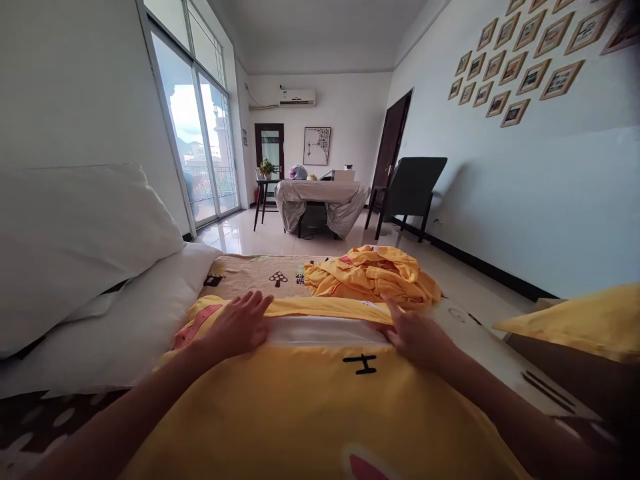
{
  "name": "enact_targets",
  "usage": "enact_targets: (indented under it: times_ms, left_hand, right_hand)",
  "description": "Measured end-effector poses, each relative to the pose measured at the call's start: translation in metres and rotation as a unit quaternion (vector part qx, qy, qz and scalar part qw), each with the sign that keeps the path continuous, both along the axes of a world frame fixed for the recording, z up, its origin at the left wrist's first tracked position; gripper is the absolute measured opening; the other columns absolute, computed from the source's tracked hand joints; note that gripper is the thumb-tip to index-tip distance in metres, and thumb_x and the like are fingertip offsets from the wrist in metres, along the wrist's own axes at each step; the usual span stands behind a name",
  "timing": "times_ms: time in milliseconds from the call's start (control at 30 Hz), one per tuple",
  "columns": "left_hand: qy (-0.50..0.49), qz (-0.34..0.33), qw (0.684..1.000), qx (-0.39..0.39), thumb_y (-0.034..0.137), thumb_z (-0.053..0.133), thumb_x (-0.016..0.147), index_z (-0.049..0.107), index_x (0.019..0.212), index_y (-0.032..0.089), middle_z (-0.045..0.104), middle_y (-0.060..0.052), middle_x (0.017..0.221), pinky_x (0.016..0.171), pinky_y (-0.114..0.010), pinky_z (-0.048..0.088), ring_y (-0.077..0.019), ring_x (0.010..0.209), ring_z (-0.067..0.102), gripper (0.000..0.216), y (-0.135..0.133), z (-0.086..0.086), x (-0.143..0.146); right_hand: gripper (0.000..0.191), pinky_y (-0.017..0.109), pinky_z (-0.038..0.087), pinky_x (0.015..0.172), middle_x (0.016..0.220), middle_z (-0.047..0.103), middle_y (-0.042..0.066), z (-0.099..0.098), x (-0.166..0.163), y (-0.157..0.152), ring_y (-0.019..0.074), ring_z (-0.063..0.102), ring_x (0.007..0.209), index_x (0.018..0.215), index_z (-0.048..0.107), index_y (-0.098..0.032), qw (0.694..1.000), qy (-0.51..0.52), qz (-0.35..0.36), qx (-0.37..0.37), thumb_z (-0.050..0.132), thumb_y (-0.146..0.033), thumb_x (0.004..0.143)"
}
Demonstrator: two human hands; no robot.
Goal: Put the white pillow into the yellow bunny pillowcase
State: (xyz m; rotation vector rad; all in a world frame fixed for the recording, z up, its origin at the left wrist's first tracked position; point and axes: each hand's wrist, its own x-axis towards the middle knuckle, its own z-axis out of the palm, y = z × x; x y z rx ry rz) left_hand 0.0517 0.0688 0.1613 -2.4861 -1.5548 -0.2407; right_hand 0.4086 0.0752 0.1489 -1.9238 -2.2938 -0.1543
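Observation:
A yellow pillowcase with a black letter H and a pink print lies in front of me. In its open end a white pillow shows as a strip between the two fabric edges. My left hand is closed on the left side of the opening, its fingers bent over the far edge. At the opening's right side, my right hand grips the fabric edge, thumb raised and fingers partly inside. How deep the right fingertips reach is hidden.
Beyond the opening lies a crumpled yellow cloth on a beige patterned blanket. White pillows are stacked at left. More yellow fabric hangs over a box at right. A dark chair and a covered table stand farther back.

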Motion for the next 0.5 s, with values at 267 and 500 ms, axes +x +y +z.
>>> enact_targets:
  times_ms: [267,500]
  left_hand:
    - [-0.237,0.081,0.966,0.066,0.024,0.035,0.093,0.058,0.081,0.019,0.063,-0.003,0.082,0.067,-0.027,0.039,-0.0162,0.076,0.057,0.027,0.013,-0.025,-0.003]
    - [-0.347,-0.014,0.896,0.278,0.021,0.04,0.092,0.057,0.08,0.018,0.06,-0.002,0.078,0.073,-0.026,0.04,-0.0155,0.076,0.054,0.021,0.006,0.036,-0.008]
  right_hand:
    - [0.03,0.028,0.031,0.056,0.073,0.068,0.011,0.024,-0.021,0.004,0.0218,0.063,0.066,0.088,0.062,-0.016,0.994,-0.03,-0.051,0.096,0.035,-0.027,0.094]
    - [0.034,0.025,0.024,0.051,0.051,0.056,0.001,0.052,-0.016,-0.017,0.0117,0.05,0.048,0.061,0.054,-0.017,0.863,-0.003,0.011,0.506,0.043,-0.026,0.092]
